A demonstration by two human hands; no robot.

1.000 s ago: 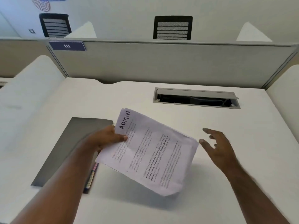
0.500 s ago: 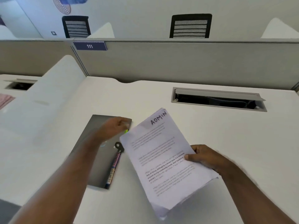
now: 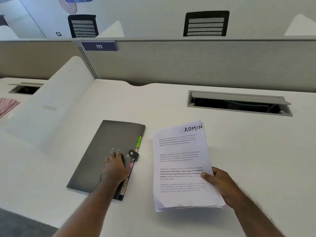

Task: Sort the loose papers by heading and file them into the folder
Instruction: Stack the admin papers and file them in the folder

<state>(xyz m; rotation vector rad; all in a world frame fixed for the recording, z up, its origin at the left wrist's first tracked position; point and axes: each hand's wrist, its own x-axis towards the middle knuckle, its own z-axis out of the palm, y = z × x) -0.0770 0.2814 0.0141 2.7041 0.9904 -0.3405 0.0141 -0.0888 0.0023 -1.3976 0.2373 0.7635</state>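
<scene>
A stack of white papers, headed ADMIN in handwriting, is held above the white desk. My right hand grips the stack at its right edge, thumb on top. A closed dark grey folder lies on the desk to the left of the papers, with coloured tabs sticking out along its right edge and a small clasp there. My left hand rests on the folder's cover just left of the clasp, fingers lying on it.
An open cable tray is sunk into the desk behind the papers. A grey partition with a sign reading 111 bounds the desk at the back, and a white divider bounds it on the left. Pink striped cloth lies on the neighbouring desk.
The ADMIN stack passed from my left hand to my right hand and turned upright. My left hand moved onto the folder and slid down to beside the clasp.
</scene>
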